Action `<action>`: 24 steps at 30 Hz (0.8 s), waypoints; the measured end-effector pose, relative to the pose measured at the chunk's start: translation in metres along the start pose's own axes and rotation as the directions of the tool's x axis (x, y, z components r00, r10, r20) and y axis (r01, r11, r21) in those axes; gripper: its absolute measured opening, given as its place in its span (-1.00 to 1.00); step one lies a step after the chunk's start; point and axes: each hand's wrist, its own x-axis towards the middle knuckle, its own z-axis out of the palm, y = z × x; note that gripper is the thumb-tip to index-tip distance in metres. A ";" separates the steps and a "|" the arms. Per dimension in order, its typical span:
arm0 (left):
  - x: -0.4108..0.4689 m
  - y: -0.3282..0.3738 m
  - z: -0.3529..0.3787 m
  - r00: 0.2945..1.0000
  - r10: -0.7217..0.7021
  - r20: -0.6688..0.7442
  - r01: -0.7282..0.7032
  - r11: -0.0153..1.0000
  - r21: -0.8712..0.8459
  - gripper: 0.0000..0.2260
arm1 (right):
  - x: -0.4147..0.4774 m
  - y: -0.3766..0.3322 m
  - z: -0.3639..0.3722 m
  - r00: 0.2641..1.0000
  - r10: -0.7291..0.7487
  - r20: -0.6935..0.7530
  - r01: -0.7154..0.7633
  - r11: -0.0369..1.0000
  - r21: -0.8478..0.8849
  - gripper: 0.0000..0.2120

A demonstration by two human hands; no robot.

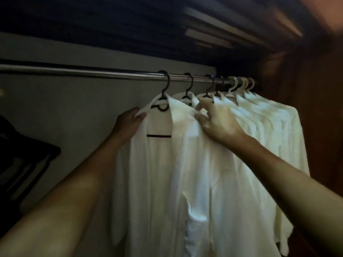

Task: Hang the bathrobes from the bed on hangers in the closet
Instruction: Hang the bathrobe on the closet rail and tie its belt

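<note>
- Head view: the nearest robe [157, 173] already hangs on a black hanger [158, 135], hooked over the rod [92, 72] at the left end of a row of white robes [269, 130].
- The left hand [130, 121] curls round the robe's left collar edge, with the thumb laid over the cloth just beside the hanger's shoulder.
- The right hand [217, 123] has bent fingers pinching the cloth at the robe's right shoulder, close against the next robe in the row.
- The step looks like settling the robe square on its hanger, now that the hook is on the rod.
- To do it well, draw both shoulders outward and down evenly so the collar sits centred under the hook. The hanger's lower bar shows in the open front, a handy check for level.
- Pull gently. A hard tug on one side would probably tip the hanger and let the far shoulder slide off.
- Take care that the right hand's pinch holds only this robe. Whether it has also caught the neighbour's collar cannot be told, since the white folds merge there.
- The light is dim, so feel for the hanger's ends through the cloth rather than trust the eye.
- The bed is out of sight, so how many robes remain cannot be told.
</note>
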 end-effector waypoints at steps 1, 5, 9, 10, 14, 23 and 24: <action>0.001 -0.004 0.001 1.000 0.014 -0.018 -0.014 1.000 -0.002 -0.51 | -0.003 0.001 0.002 1.000 0.002 0.004 -0.002 1.000 -0.005 -0.85; 0.003 0.010 -0.002 0.998 0.058 -0.037 -0.053 0.991 0.119 -0.46 | 0.016 0.003 0.003 0.998 -0.047 -0.043 0.037 0.975 -0.218 -0.78; -0.008 0.031 0.024 0.995 0.016 -0.101 0.021 0.933 0.358 -0.32 | 0.022 -0.030 0.030 0.988 -0.111 -0.103 0.082 0.964 -0.254 -0.64; -0.011 0.036 0.031 0.994 0.005 -0.110 0.038 0.921 0.387 -0.31 | 0.021 -0.040 0.042 0.992 -0.098 -0.083 0.071 0.954 -0.290 -0.55; -0.016 0.031 0.040 0.998 0.002 -0.068 0.037 0.831 0.555 -0.15 | 0.023 -0.040 0.087 0.990 -0.054 -0.134 -0.007 0.909 -0.417 -0.51; -0.090 -0.011 0.011 0.972 -0.098 -0.213 0.159 0.945 0.287 -0.53 | -0.041 0.030 0.099 0.959 -0.103 -0.266 0.037 0.970 -0.240 -0.29; -0.103 -0.002 0.019 0.978 -0.123 -0.169 0.163 0.956 0.244 -0.63 | -0.054 0.033 0.106 0.960 -0.072 -0.271 0.001 0.967 -0.253 -0.36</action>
